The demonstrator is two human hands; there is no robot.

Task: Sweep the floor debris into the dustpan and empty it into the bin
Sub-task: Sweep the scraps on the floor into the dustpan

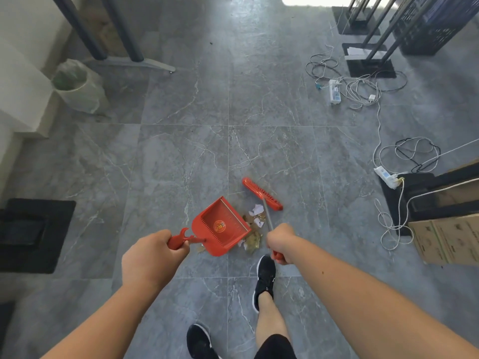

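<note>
The sweeping step is underway: the left hand (150, 257) grips the dustpan (220, 226) at frame centre, its mouth beside the debris (255, 229), while the right hand (281, 242) grips the broom (261, 194). Next, the broom likely must pull the debris leftward into the pan; the bin (77, 86) waits upper left.

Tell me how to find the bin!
Look far left, by the white wall and the dark table legs. The bin stands on the floor there. It is the only round tub lined with a clear bag.

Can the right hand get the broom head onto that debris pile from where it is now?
Probably yes: the right hand holds the broom, its head just beyond the debris, with bare floor between.
</note>
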